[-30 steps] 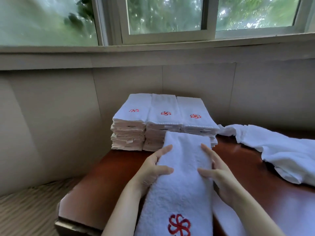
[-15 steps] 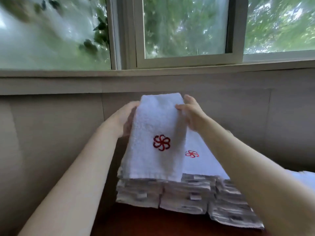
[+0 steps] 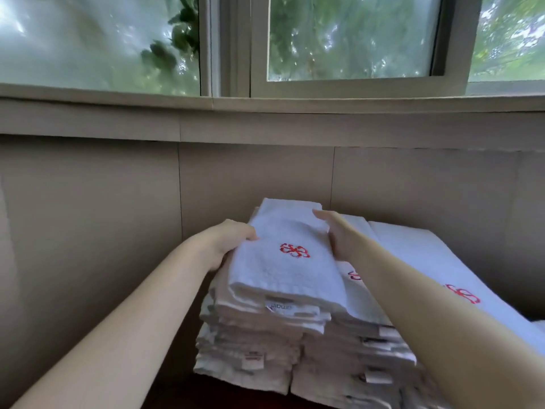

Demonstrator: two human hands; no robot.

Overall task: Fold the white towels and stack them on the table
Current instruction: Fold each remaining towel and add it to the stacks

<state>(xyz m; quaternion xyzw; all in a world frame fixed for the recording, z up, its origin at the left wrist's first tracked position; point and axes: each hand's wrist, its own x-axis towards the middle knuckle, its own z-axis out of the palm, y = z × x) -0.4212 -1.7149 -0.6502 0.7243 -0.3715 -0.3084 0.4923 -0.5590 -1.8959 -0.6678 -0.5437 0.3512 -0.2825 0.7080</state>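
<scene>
A folded white towel (image 3: 284, 271) with a red flower emblem lies flat on top of the left stack of folded towels (image 3: 253, 338). My left hand (image 3: 231, 243) grips its left edge, fingers tucked under the fold. My right hand (image 3: 336, 236) holds its right edge, thumb along the top and fingers hidden beneath. Beside it stand a middle stack (image 3: 354, 352) and a right stack (image 3: 424, 255), each topped by a towel with the same emblem, partly covered by my right forearm.
The stacks sit on a dark wooden table (image 3: 174, 394) pushed against a beige panelled wall (image 3: 103, 216). A window ledge (image 3: 265, 119) and window run above. A bit of loose white cloth (image 3: 539, 326) shows at the right edge.
The towel was smoothed on the table, lifted upright above the stacks, and now lies flat on the left stack. Both hands came down with it, and the view moved closer.
</scene>
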